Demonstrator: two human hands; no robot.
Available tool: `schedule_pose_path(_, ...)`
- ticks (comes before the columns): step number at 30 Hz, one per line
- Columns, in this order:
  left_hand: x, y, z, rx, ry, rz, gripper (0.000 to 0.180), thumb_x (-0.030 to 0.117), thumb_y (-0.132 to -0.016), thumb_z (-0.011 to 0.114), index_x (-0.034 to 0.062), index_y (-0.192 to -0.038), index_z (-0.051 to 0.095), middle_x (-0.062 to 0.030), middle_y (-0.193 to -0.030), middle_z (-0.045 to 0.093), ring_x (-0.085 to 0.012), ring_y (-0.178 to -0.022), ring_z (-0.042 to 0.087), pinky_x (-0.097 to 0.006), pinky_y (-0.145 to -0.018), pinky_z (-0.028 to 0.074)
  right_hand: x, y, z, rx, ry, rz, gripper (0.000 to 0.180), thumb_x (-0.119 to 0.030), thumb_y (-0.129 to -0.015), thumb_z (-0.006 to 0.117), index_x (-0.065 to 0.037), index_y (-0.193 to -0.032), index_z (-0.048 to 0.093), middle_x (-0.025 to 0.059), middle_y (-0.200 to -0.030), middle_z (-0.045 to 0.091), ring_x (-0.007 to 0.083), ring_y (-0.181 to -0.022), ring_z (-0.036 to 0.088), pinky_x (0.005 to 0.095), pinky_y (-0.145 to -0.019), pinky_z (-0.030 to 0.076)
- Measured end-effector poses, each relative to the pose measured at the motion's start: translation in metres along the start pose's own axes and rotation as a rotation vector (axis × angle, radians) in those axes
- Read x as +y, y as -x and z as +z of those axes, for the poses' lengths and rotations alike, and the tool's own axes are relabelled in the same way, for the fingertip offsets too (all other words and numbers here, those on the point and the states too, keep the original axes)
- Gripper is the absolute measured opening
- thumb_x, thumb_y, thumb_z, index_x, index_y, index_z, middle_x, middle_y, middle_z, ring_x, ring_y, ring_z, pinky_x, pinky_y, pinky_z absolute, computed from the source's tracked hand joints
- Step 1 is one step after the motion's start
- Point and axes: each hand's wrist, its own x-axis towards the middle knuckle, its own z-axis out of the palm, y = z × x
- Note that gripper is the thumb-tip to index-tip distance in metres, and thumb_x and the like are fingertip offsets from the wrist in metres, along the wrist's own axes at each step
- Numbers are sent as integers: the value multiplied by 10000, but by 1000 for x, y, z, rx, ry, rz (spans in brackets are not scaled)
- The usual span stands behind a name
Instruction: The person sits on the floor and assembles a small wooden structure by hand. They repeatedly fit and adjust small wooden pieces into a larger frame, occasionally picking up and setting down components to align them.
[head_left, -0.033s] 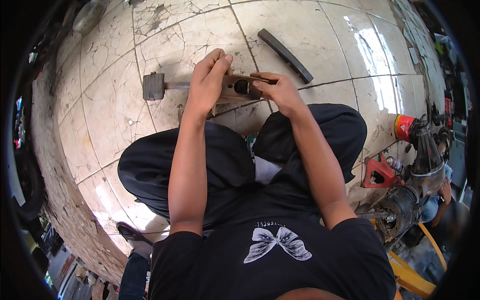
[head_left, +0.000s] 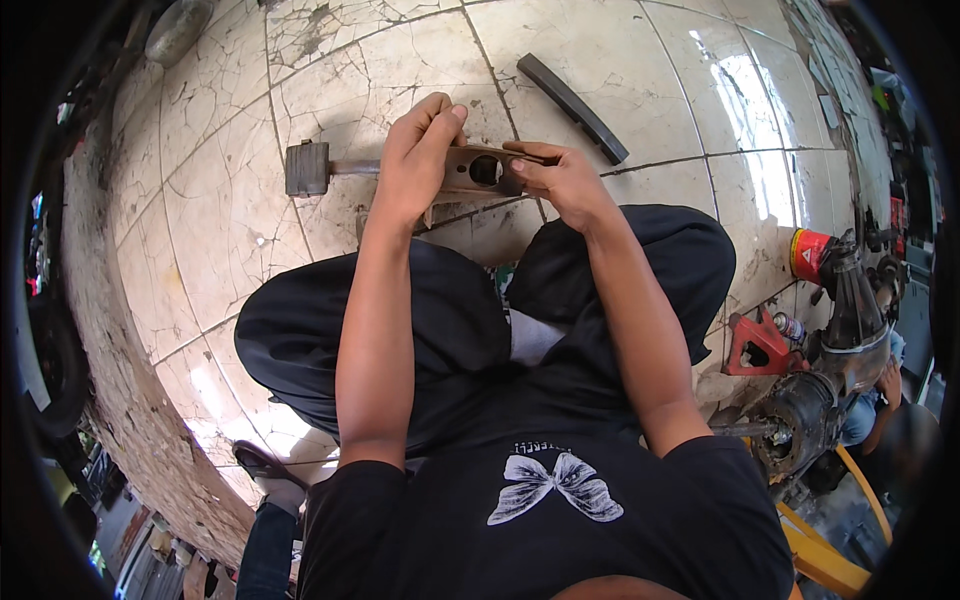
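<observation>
My left hand (head_left: 422, 160) is closed round the left end of a brownish metal channel piece (head_left: 462, 180), thumb and fingers pressed together. The piece has a large round hole and a smaller one beside it. On its right end my right hand (head_left: 562, 185) is closed, with the thumb on top and fingers at the far edge. A hammer (head_left: 307, 169) with a dark block-shaped head lies on the tiles to the left; its handle runs toward my left hand, which hides the rest. Beyond my right hand lies a dark, slightly curved bar (head_left: 572, 108).
Cracked tiles (head_left: 640, 90) surround my crossed legs. At the right stand a red can (head_left: 808, 255), a red jack stand (head_left: 758, 345) and a large greasy axle assembly (head_left: 800, 410), with another person's arm (head_left: 884, 395) behind it. Someone's sandalled foot (head_left: 270, 468) is at lower left.
</observation>
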Motion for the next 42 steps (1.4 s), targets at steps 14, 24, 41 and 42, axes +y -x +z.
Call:
schedule_pose_path(14, 2, 2, 6, 43, 74, -4, 336, 267, -1065, 582, 63, -804, 525, 32, -742, 501, -67, -740, 414, -274, -668, 357, 3, -4, -8, -33, 39, 50, 424, -145, -984, 793, 27, -1360, 701, 90, -1157, 777, 138, -949, 722, 267, -809, 557)
schedule_pose_path(24, 4, -1, -2, -18, 18, -36, 322, 285, -1079, 597, 57, -853, 616, 45, -812, 566, -55, -779, 455, -232, -725, 356, -3, -5, 5, 75, 387, -23, 397, -142, -972, 807, 64, -1298, 709, 100, -1101, 777, 151, -843, 720, 287, -786, 585)
schedule_pose_path(41, 0, 0, -1, 31, 22, -20, 341, 297, -1058, 609, 62, -812, 597, 40, -812, 567, -62, -800, 458, -247, -739, 364, 2, -7, -3, -66, -24, -24, 393, -231, -948, 846, 49, -1206, 750, 83, -1040, 797, 188, -803, 736, 322, -743, 579)
schedule_pose_path(42, -1, 0, -2, 20, 11, -40, 345, 302, -1061, 618, 59, -816, 628, 40, -841, 590, -64, -823, 482, -236, -773, 372, 6, -8, -7, -71, -21, -37, 390, -235, -943, 851, 46, -1195, 754, 84, -1037, 800, 185, -800, 736, 315, -738, 575)
